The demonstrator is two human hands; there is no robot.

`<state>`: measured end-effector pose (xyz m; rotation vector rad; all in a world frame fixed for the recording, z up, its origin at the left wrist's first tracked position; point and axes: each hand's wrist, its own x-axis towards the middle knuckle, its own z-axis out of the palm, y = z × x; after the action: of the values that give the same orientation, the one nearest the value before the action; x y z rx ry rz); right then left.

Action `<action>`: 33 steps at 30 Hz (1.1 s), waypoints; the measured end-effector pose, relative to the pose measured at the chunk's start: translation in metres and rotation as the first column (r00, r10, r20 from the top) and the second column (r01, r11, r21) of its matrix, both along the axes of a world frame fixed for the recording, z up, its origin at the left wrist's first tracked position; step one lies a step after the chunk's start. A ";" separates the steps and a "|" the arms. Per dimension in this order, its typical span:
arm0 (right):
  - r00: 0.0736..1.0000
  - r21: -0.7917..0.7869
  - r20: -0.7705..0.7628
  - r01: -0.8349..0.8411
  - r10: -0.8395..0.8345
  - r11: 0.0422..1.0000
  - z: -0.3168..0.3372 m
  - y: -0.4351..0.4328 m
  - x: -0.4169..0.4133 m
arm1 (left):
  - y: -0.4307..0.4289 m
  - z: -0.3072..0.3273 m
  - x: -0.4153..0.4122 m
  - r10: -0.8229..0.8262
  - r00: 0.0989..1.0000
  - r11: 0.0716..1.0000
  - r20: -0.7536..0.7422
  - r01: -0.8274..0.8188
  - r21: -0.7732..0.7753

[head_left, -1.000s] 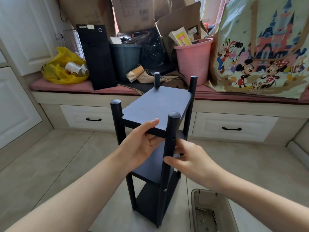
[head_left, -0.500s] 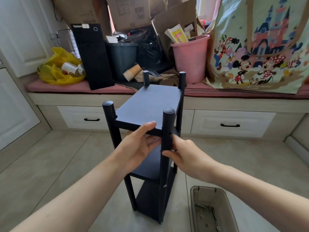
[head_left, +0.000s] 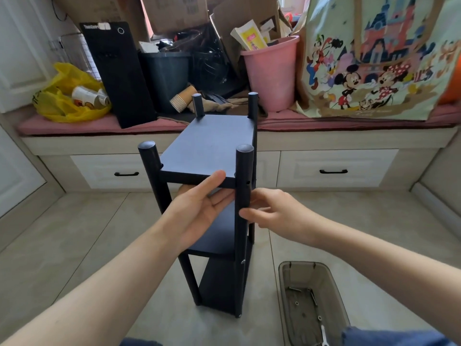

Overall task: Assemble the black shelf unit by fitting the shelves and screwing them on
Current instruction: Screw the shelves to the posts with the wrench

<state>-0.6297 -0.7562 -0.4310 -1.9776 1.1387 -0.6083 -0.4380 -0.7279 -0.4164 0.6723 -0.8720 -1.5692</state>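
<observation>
Once the left grip slackens, the shelf looks seated.
Straight fingers prop it; beside them the right grip pinches the post, screw hole above unfilled.

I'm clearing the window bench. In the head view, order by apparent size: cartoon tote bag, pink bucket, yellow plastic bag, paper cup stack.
1. cartoon tote bag
2. pink bucket and yellow plastic bag, too alike to rank
3. paper cup stack
</observation>
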 end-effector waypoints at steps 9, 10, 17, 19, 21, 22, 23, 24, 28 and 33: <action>0.828 0.471 -0.521 0.076 0.207 0.879 -0.069 -0.017 -0.034 | -0.001 -0.002 -0.003 0.016 1.000 1.000 -0.003 -0.016 0.008; 0.803 0.496 -0.558 0.119 0.211 0.860 -0.085 -0.020 -0.035 | -0.001 -0.002 -0.003 0.019 1.000 1.000 -0.004 -0.019 0.011; 0.794 0.506 -0.606 0.337 0.049 0.794 -0.196 -0.022 -0.031 | -0.001 -0.004 -0.001 0.002 1.000 1.000 0.006 -0.001 -0.011; 0.731 0.421 -0.683 0.414 -0.018 0.807 -0.227 -0.012 -0.031 | -0.002 -0.003 0.000 0.003 1.000 1.000 0.026 -0.003 -0.013; 0.716 0.429 -0.694 0.499 -0.080 0.753 -0.251 -0.001 -0.035 | -0.003 -0.002 0.001 0.000 0.999 1.000 0.040 0.001 -0.014; 0.719 0.442 -0.688 0.522 -0.097 0.730 -0.260 0.003 -0.037 | -0.003 -0.002 0.001 -0.003 0.999 1.000 0.039 0.004 -0.013; 0.732 0.469 -0.674 0.530 -0.102 0.706 -0.265 0.005 -0.038 | -0.003 -0.001 0.001 -0.005 0.999 1.000 0.036 0.006 -0.013; 0.753 0.502 -0.649 0.531 -0.109 0.683 -0.269 0.007 -0.038 | -0.003 -0.002 0.001 -0.005 0.999 1.000 0.034 0.006 -0.014; 0.768 0.527 -0.634 0.514 -0.090 0.676 -0.278 0.010 -0.026 | -0.002 -0.003 0.001 -0.003 0.999 1.000 0.035 0.003 -0.021; 0.771 0.479 -0.631 0.474 -0.085 0.739 -0.289 0.015 -0.002 | -0.002 -0.005 -0.002 0.030 0.998 0.999 0.059 -0.029 -0.025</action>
<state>-0.6321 -0.7410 -0.7205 -1.4086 1.7764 0.2663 -0.4404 -0.7303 -0.4217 0.7139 -0.9195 -1.5166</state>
